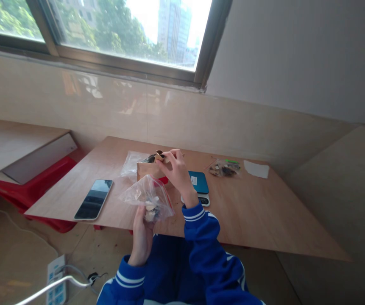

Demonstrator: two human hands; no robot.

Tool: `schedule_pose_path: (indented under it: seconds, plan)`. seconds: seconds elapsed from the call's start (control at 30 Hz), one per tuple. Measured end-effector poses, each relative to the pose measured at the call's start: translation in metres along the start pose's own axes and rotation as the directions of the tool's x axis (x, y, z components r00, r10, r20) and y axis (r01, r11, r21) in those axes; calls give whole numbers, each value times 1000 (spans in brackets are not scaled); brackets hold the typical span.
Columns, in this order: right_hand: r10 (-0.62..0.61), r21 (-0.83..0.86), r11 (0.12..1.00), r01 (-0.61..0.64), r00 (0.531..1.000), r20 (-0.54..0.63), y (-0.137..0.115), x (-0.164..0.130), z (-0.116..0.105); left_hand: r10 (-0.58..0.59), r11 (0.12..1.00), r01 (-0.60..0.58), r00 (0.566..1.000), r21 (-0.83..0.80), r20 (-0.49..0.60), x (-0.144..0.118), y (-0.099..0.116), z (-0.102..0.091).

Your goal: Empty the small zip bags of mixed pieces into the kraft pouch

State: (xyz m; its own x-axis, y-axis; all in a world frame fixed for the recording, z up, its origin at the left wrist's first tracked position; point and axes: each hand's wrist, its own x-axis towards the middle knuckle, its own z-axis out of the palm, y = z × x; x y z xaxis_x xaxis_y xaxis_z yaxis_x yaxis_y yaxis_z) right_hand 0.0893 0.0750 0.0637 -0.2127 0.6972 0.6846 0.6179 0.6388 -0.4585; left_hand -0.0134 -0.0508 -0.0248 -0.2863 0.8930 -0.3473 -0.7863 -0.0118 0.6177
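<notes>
A person in a blue jacket with white-striped cuffs sits at a low wooden bench (239, 212), seen from their own head looking down. The left hand (142, 237) is closed around the bottom of a clear plastic bag (149, 197), holding it up just above the near edge of the bench; the bag holds a few small pale and dark pieces, too small to identify. The right hand (176, 169) is raised just beyond it, thumb and fingertips pinched on a small tan piece (159, 156) above the open top of a brown cardboard box (147, 169). The box stands on the bench directly behind the bag, with something red showing at its lower right corner.

Just right of the right hand sits a small digital scale (199, 186) with a teal platform and a white base. Further right, near the far edge, lies a second clear bag (223, 168) with dark bits inside, and beyond that a white scrap of paper (256, 169). Left of the box lies an empty-looking crumpled clear bag (131, 163). A smartphone (93, 199) lies face up with a dark screen near the bench's left near corner.

On the floor at the near left is a white power strip (56, 279) with cables. A window (106, 29) above shows trees and tall buildings.
</notes>
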Motion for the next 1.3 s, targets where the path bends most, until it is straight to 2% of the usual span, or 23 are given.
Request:
schedule_pose_path:
  seconds: [0.17, 0.4, 0.5, 0.63, 0.7, 0.73, 0.77, 0.83, 0.9, 0.97, 1.03, 1.1, 1.2, 1.3]
  plan:
    - [-16, 71, 997, 14, 999, 29, -3, 5, -6, -10, 1000, 10, 1000, -4, 3, 0, 0, -1]
    - [10, -105, 994, 5, 990, 143, -3, 4, -5, -22, 1000, 21, 999, 12, 27, -1, 0, -1]
    - [31, -103, 994, -19, 992, 123, -5, 3, -1, -23, 1000, 23, 999, 14, 32, -1, 0, 0]
    - [39, 39, 999, -38, 999, -27, -10, 1, -5, -36, 999, 36, 999, -12, 11, -2, 3, 2]
    - [78, 197, 978, -62, 994, -75, -14, -3, -14, -43, 999, 44, 999, -30, 8, -3, 5, 3]
    - [115, 301, 949, -91, 992, -60, -16, -7, -20, -46, 998, 46, 999, -40, 9, -4, 6, 3]
    - [151, 404, 905, -134, 988, -10, -17, -11, -26, -46, 998, 47, 999, -47, 16, -4, 7, 3]
    - [177, 539, 805, -250, 967, 184, -19, -23, -38, -47, 997, 50, 998, -54, 51, -5, 8, 2]
    - [152, 549, 750, -370, 903, 401, -19, -38, -45, -40, 998, 45, 993, -38, 108, -7, 8, 2]
    - [140, 504, 742, -441, 838, 528, -18, -51, -48, -40, 999, 38, 985, 18, 171, -8, 7, 2]
    - [152, 477, 738, -478, 806, 573, -17, -61, -48, -52, 996, 34, 977, 88, 208, -9, 7, 2]
    - [157, 467, 738, -487, 797, 583, -17, -67, -47, -81, 988, 49, 972, 145, 222, -9, 7, 1]
    - [152, 433, 781, -451, 809, 568, -15, -73, -48, -119, 973, 65, 964, 220, 240, -7, 8, -1]
    - [145, 383, 829, -408, 819, 556, -13, -77, -49, -108, 959, 30, 959, 282, 263, -5, 8, -3]
